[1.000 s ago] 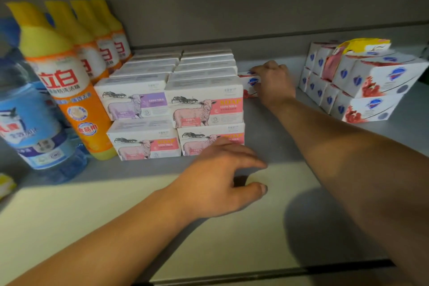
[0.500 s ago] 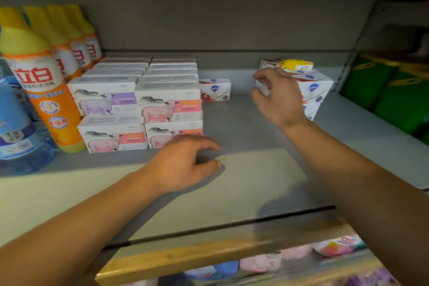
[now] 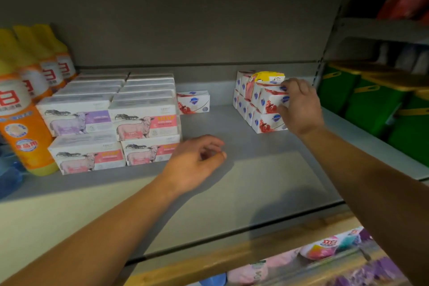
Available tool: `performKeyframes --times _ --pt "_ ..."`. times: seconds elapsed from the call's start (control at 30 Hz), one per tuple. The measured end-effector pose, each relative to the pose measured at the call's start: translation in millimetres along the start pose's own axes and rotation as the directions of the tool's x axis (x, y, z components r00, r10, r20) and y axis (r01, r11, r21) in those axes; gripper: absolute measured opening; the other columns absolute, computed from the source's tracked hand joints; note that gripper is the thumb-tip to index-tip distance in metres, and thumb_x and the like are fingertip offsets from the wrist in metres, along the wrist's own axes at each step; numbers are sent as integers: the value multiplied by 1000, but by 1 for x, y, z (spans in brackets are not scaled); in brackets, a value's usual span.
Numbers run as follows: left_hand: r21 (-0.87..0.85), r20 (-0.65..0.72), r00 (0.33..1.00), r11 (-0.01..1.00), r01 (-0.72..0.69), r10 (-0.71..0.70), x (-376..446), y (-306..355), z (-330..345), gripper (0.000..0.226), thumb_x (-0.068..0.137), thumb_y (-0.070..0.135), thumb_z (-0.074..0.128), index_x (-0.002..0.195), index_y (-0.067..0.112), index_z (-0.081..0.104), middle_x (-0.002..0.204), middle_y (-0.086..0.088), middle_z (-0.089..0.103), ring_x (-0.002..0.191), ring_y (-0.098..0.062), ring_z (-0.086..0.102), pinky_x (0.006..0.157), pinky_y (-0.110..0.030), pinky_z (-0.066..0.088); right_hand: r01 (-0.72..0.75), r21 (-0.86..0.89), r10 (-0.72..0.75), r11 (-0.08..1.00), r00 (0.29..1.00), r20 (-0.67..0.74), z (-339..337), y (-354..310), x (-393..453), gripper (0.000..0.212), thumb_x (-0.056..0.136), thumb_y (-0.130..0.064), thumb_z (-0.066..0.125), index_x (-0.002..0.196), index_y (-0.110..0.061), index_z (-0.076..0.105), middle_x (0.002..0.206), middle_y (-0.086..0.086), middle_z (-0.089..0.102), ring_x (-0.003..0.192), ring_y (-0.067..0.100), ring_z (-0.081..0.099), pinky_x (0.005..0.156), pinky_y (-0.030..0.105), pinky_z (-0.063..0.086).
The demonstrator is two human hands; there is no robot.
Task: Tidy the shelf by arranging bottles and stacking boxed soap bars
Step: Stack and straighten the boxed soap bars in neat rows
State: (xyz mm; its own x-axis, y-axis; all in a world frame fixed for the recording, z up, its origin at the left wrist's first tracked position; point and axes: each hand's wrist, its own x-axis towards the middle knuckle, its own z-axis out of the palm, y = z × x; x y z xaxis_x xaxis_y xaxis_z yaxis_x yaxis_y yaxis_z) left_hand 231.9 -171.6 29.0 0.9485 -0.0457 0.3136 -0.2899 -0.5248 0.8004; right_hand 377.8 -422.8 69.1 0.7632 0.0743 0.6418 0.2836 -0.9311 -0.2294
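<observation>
- Your right hand [image 3: 299, 105] grips the front top box of the red-and-white soap stack [image 3: 262, 104], thumb low on its front face and fingers curled over its top right edge.
- That stack stands two boxes high toward the shelf's [image 3: 255, 181] back right corner, with a yellow packet [image 3: 269, 76] lying on top, just behind your fingers.
- A single red-and-white soap box [image 3: 193, 101] sits alone near the back edge, touching the right side of the sheep-printed soap boxes [image 3: 111, 123].
- Those sheep-printed boxes fill the left middle of the shelf in two columns, two layers high, running back to the rear wall.
- Your left hand [image 3: 197, 162] is low over the shelf just right of the front sheep boxes, fingers loosely curled and holding nothing; whether it touches the surface, you cannot tell.
- A row of orange bottles [image 3: 25, 127] with yellow caps lines the left edge.
- Green containers [image 3: 371, 104] stand on the neighbouring shelf to the right.
</observation>
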Motion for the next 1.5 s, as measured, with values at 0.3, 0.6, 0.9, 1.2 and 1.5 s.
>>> performKeyframes --times 0.3,0.6,0.9,1.2,1.5 --pt "-139 -65 998 990 -10 1 -3 1 -7 30 86 20 71 113 27 60 99 8 71 87 -19 67 78 -18 49 27 382 -35 924 999 16 -43 -44 -38 51 72 -22 83 119 -27 64 114 -7 58 109 11 50 90 14 32" --pt "-475 -34 985 870 133 -170 -9 4 -21 14 90 15 66 103 15 71 95 -7 76 90 -23 72 76 -39 60 -247 831 -119 498 930 347 -25 -104 -101 37 77 -15 77 109 -30 66 109 -9 69 96 3 66 80 21 50" --pt "-678 12 950 696 236 -311 -10 1 -24 11 91 21 65 95 12 72 97 -14 75 87 -27 73 62 -32 59 -348 859 -186 376 880 438 -23 -97 -116 68 67 -11 73 119 -50 54 111 -15 69 105 17 67 83 49 56" --pt "-717 176 933 609 339 -312 -12 7 -26 51 70 45 72 104 8 62 77 -17 70 55 -24 65 53 -31 56 -494 795 26 352 854 520 -20 -94 -111 29 76 -39 68 100 -23 67 91 5 72 62 20 66 55 31 51" --pt "-605 170 932 712 355 -321 -15 7 -24 27 89 34 66 97 8 63 65 -13 65 49 -20 58 48 -27 53 -601 725 121 336 791 600 -16 -90 -105 43 69 -64 56 83 -28 73 80 25 67 42 20 46 40 25 33"
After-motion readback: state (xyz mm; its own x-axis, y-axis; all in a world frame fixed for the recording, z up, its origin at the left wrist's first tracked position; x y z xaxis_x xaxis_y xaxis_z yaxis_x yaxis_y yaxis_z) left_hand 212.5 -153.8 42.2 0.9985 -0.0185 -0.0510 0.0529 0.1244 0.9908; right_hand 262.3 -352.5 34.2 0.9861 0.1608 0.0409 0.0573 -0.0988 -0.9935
